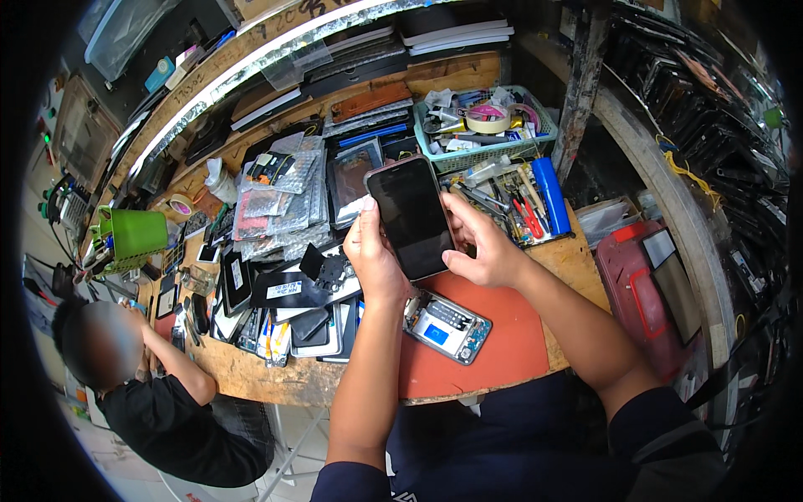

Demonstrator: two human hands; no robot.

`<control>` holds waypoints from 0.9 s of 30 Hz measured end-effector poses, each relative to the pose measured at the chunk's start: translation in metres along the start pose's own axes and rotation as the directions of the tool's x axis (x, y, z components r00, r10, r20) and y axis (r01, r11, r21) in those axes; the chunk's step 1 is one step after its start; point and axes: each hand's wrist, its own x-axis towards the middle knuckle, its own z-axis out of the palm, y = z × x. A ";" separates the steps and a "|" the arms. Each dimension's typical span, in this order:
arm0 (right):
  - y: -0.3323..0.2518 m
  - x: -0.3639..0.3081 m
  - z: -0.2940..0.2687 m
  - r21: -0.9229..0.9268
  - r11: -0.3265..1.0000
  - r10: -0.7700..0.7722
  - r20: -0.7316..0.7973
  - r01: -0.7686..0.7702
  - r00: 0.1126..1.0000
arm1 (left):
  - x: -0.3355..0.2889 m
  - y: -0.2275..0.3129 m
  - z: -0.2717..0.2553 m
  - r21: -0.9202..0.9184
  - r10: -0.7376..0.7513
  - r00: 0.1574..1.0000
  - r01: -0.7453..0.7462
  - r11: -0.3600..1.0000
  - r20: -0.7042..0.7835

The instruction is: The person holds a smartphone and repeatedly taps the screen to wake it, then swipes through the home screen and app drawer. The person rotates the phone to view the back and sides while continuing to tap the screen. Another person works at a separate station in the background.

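A dark-screened smartphone [408,213] is held upright between my two hands, above the red mat [510,335]. My left hand [372,255] grips its left edge, with something small and white [366,203] at the thumb tip. On the opposite edge, my right hand [485,247] holds it, thumb near the lower corner of the screen. Below the hands an opened phone [449,328] lies on the mat, its battery and circuit board showing. The phone's back is hidden from view.
Left of the mat are piled phone parts [293,289] and bubble-wrapped packets [280,192]. Behind stand a teal basket [489,142] of tapes and tubes and a tray of hand tools [523,201]. A red case [648,293] is at right; a co-worker [167,402] sits at left.
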 end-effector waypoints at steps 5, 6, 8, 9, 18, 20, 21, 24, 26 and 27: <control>0.001 0.001 -0.002 0.081 0.997 -0.003 -0.021 0.005 1.000 | -0.001 0.000 0.000 -0.011 0.018 0.999 -0.018 1.000 0.028; 0.000 0.003 -0.004 0.088 0.996 -0.009 -0.017 0.011 1.000 | -0.001 -0.001 -0.001 0.000 0.023 0.999 -0.023 1.000 0.039; 0.001 0.000 0.000 0.061 0.998 -0.006 -0.090 0.011 0.996 | 0.001 -0.003 -0.003 0.020 0.034 0.997 -0.035 0.999 0.063; 0.001 0.001 -0.001 0.061 0.998 0.008 -0.091 -0.003 0.996 | 0.002 -0.004 -0.004 0.021 0.042 0.997 -0.043 0.999 0.069; -0.001 0.002 -0.001 0.068 0.997 -0.016 -0.115 0.024 0.993 | -0.004 -0.002 0.006 0.009 0.063 0.996 -0.064 0.998 0.056; 0.006 0.001 0.000 0.060 0.997 -0.030 -0.121 0.038 0.992 | -0.005 -0.001 0.006 0.006 0.064 0.997 -0.064 0.998 0.048; 0.006 0.001 0.002 0.053 0.997 -0.043 -0.131 0.050 0.990 | -0.004 0.000 0.006 0.019 0.041 0.998 -0.042 0.999 0.045; 0.009 0.000 0.005 0.035 0.999 -0.032 -0.124 0.036 0.992 | -0.002 -0.006 -0.004 0.053 0.030 0.998 -0.032 0.998 0.053; 0.013 -0.001 0.011 0.006 0.994 -0.105 -0.137 0.107 0.985 | -0.006 -0.006 -0.003 0.044 0.022 0.998 -0.024 0.999 0.061; 0.015 -0.002 0.013 0.023 0.994 -0.100 -0.143 0.105 0.985 | -0.007 -0.007 -0.003 0.039 0.017 0.998 -0.019 0.999 0.064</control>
